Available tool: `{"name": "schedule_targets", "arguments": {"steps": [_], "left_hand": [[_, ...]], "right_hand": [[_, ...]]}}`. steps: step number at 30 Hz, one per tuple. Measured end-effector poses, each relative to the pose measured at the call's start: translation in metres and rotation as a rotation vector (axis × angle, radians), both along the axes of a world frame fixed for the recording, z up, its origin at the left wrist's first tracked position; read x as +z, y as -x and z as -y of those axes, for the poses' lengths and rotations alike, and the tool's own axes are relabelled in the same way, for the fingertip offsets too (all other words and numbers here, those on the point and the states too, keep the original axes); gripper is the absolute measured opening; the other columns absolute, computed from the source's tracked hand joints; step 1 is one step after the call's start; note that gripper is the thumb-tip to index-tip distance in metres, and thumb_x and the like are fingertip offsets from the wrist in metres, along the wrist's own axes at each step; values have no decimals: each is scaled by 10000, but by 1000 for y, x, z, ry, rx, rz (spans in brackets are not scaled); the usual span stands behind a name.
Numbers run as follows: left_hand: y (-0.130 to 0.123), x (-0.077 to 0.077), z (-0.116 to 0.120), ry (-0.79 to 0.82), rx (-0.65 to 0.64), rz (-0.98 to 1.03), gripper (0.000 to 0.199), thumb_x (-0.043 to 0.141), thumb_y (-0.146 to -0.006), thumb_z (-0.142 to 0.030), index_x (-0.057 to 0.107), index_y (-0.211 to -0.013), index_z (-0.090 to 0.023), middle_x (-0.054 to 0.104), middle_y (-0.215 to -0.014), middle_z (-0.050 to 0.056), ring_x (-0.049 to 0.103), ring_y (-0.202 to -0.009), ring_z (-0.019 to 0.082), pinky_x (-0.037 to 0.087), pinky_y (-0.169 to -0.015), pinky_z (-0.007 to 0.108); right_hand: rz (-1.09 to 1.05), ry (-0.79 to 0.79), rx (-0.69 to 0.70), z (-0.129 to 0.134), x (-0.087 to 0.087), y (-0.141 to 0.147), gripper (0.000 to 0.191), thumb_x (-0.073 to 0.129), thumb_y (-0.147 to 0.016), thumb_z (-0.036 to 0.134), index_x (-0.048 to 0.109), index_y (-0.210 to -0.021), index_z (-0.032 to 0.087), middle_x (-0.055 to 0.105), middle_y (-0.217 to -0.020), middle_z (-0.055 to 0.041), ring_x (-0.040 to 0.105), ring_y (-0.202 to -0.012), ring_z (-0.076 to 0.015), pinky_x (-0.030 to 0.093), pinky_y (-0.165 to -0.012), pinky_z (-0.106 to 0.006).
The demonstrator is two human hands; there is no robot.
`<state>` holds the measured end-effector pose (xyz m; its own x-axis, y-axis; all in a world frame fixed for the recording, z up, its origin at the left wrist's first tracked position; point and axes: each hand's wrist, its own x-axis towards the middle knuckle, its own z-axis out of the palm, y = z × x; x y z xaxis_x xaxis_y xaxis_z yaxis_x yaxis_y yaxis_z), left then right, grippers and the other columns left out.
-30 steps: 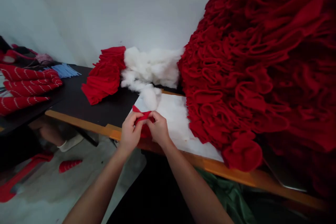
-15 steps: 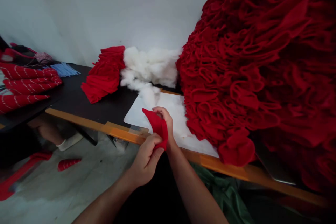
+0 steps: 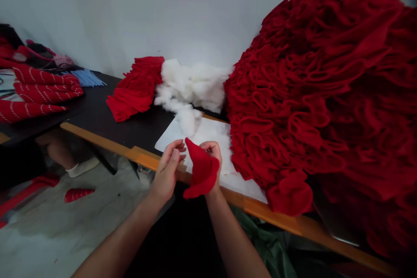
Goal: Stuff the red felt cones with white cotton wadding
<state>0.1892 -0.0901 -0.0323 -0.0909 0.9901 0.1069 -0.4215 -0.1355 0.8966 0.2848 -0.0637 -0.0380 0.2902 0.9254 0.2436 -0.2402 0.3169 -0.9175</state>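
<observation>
White walls rise behind a black work surface (image 3: 94,104) with an orange wooden edge (image 3: 143,160). A flat white sheet (image 3: 208,132) lies across that edge, with a drift of white fibre stuffing (image 3: 192,82) behind it and a huge heap of ruffled dark red fabric (image 3: 319,95) to the right. A pointed red fabric piece (image 3: 202,171) is held in the air above the orange edge, in front of the sheet. The right hand (image 3: 213,152) curls behind it, fingers bent over its upper part, apparently gripping it. The left hand (image 3: 167,169) stands open with its fingers spread, just beside the piece; contact is hard to tell. The piece looks light, soft and limp, so it would probably fold easily and seems best pinched along its lower edge.
</observation>
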Motion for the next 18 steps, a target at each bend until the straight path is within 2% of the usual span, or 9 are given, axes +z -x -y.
{"name": "schedule_targets", "arguments": {"steps": [2, 4, 7, 9, 11, 13, 18], "left_hand": [[-6, 3, -5, 42, -100, 130, 318, 576, -804, -415, 598, -1030, -192, 613, -1084, 65, 571, -991, 183, 434, -884, 313], [-11, 8, -7, 41, -115, 226, 245, 603, -790, -367, 615, -945, -178, 644, -1035, 63, 597, -968, 185, 445, -891, 324], [-13, 14, -6, 71, -80, 328, 196, 609, -783, -341, 605, -874, -168, 673, -956, 61, 621, -934, 193, 474, -865, 335], [-12, 15, -3, 104, -95, 376, 209, 590, -796, -349, 598, -904, -170, 679, -935, 63, 627, -930, 198, 485, -855, 336], [-13, 15, 0, 133, -105, 419, 232, 568, -809, -360, 586, -951, -177, 679, -949, 62, 629, -934, 199, 488, -857, 336], [-13, 16, 3, 156, -99, 447, 256, 566, -809, -357, 563, -999, -185, 670, -997, 60, 627, -947, 203, 486, -869, 348], [-14, 16, 8, 132, -44, 430, 320, 583, -801, -332, 499, -1078, -195, 632, -1118, 82, 590, -1054, 207, 442, -951, 382]], "right_hand": [[148, -83, -18, 5, -2, 5, 68, 536, -696, 208, 470, -707, 217, 516, -724, 32, 490, -657, -127, 394, -610, -258], [314, -212, -13, 10, -4, 7, 29, 530, -737, 202, 509, -740, 222, 540, -813, 9, 527, -802, -154, 413, -719, -290], [443, -343, 114, 16, -4, 6, 204, 603, -716, 250, 548, -912, 237, 544, -965, -24, 530, -967, -199, 419, -814, -334], [416, -318, 126, 18, -5, 5, 202, 601, -722, 249, 548, -917, 235, 550, -972, -25, 541, -951, -196, 427, -801, -325], [355, -230, 54, 19, -7, 6, 84, 542, -769, 216, 541, -851, 231, 569, -912, -7, 557, -871, -169, 430, -759, -301], [326, -161, 1, 19, -9, 7, 55, 513, -787, 195, 533, -822, 232, 581, -870, 7, 560, -816, -154, 427, -729, -287], [371, -153, 38, 19, -8, 9, 67, 525, -778, 223, 555, -838, 228, 590, -876, 6, 560, -827, -156, 425, -733, -286]]}}
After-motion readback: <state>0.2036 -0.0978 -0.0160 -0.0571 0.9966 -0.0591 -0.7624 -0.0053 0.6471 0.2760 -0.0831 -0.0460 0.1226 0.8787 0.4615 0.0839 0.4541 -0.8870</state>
